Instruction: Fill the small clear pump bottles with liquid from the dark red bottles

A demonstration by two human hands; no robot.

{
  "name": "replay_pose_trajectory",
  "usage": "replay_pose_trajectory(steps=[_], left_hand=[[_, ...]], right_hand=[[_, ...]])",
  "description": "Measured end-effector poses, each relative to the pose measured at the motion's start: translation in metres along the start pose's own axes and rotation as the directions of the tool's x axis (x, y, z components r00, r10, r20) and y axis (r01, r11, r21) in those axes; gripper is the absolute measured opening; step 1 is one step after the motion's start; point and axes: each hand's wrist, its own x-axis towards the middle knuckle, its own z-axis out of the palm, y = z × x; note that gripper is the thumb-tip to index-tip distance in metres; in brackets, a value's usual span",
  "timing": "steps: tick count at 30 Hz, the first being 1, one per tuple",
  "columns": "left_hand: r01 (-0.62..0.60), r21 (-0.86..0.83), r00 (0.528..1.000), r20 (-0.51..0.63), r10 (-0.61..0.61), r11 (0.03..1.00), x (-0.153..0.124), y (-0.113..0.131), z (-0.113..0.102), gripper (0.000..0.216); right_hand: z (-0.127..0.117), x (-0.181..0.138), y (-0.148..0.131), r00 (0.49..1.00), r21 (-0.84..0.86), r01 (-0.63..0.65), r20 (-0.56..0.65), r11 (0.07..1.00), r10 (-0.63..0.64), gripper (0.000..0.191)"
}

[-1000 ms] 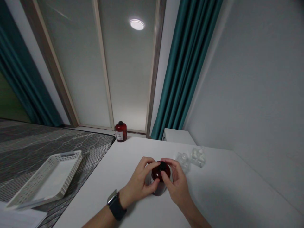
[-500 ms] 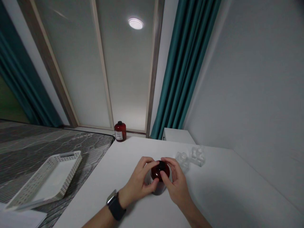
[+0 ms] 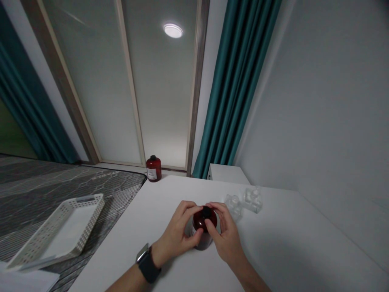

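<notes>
One bottle [image 3: 199,221] upright, black cap [image 3: 206,211] uppermost

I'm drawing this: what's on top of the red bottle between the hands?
A black cap is on top of the bottle. What's underneath is covered; the left hand and right hand partly hide the bottle's sides.

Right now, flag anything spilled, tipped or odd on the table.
Nothing stands out: the near bottle, between left hand and right hand, looks upright, as does the far bottle; no spill shows on the table.
</notes>
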Motion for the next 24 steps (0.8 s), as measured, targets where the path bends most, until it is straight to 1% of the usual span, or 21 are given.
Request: replay_pose_trajectory(steps=[3, 7, 12, 18, 24], left_hand=[[0.002, -0.009, 1.000, -0.006, -0.002, 1.000, -0.0002, -0.0011, 0.0005, 0.053], [0.002, -0.010, 1.000, -0.003, -0.002, 1.000, -0.0003, -0.0016, 0.0011, 0.054], [0.001, -0.008, 1.000, -0.002, -0.001, 1.000, 0.0003, 0.0000, 0.0007, 0.052], [-0.006, -0.008, 1.000, -0.002, 0.006, 1.000, 0.0013, 0.0007, -0.0001, 0.052], [-0.001, -0.006, 1.000, 0.003, 0.001, 1.000, 0.0005, -0.0003, 0.0003, 0.052]], right_hand=[[-0.0005, 0.0005, -0.0009, 1.000, 0.001, -0.005, 0.024, 1.000, 0.005, 0.033], [-0.0011, 0.0011, -0.0031, 1.000, -0.002, 0.001, -0.001, 1.000, -0.001, 0.031], [-0.0006, 0.0015, -0.0046, 0.999, 0.008, -0.011, 0.049, 1.000, 0.011, 0.030], [-0.0004, 0.0021, -0.0058, 1.000, 0.010, 0.006, -0.003, 1.000, -0.006, 0.027], [-0.0007, 0.0018, -0.0076, 0.998, 0.016, -0.014, 0.066, 1.000, 0.013, 0.029]])
